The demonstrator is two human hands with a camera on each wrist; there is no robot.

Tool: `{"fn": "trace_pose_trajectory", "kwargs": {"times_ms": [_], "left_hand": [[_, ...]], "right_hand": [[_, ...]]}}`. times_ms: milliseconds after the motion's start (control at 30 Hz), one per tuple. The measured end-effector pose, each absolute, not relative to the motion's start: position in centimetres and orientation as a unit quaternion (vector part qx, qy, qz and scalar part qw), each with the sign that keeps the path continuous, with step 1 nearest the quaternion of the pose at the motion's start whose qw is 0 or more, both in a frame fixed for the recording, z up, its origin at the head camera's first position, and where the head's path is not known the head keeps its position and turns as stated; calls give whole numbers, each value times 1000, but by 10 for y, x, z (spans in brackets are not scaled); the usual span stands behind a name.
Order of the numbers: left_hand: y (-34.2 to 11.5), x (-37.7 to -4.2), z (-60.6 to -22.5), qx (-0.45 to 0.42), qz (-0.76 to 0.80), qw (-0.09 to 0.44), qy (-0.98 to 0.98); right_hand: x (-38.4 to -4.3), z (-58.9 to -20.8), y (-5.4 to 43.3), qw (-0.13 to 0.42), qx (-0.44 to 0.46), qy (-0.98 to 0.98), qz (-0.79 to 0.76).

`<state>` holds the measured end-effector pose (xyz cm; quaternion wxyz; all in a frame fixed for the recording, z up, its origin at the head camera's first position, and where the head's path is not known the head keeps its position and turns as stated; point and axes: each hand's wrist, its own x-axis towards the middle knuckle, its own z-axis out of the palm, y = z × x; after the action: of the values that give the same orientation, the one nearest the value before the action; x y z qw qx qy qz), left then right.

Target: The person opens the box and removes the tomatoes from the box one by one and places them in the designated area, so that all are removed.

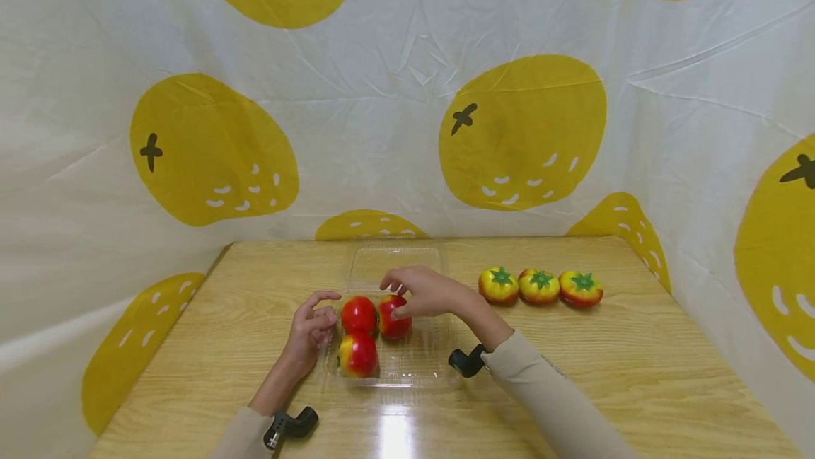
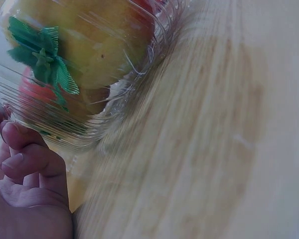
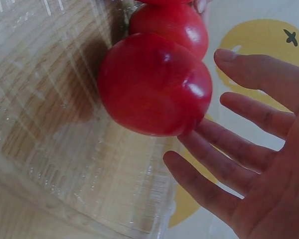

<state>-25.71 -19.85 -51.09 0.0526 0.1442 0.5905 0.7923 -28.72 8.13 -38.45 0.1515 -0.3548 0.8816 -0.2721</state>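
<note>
A clear plastic clamshell box (image 1: pixel 420 367) lies on the table with its lid (image 1: pixel 397 261) folded back. Three red-and-yellow toy fruits, tomato-like, sit in its left and middle part: a back-left fruit (image 1: pixel 359 315), a front-left fruit (image 1: pixel 358 355) and a third fruit (image 1: pixel 395 317) right of them. My left hand (image 1: pixel 308 332) pinches the box's left rim, thumb and finger meeting there in the left wrist view. Over the third fruit, my right hand (image 1: pixel 425 291) has its fingers spread; in the right wrist view the fingertips (image 3: pixel 175 160) are beside the fruit, not closed round it.
Three more toy fruits, a left one (image 1: pixel 498 285), a middle one (image 1: pixel 539 286) and a right one (image 1: pixel 581 290), stand in a row right of the box, green tops up. A patterned curtain (image 1: pixel 369 126) hangs behind the wooden table (image 1: pixel 611 374).
</note>
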Motion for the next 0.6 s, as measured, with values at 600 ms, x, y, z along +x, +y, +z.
{"fn": "trace_pose_trajectory", "kwargs": {"times_ms": [600], "left_hand": [[-199, -259, -515, 152, 802, 48, 575]], "right_hand": [[-290, -388, 74, 206, -346, 884, -238]]}}
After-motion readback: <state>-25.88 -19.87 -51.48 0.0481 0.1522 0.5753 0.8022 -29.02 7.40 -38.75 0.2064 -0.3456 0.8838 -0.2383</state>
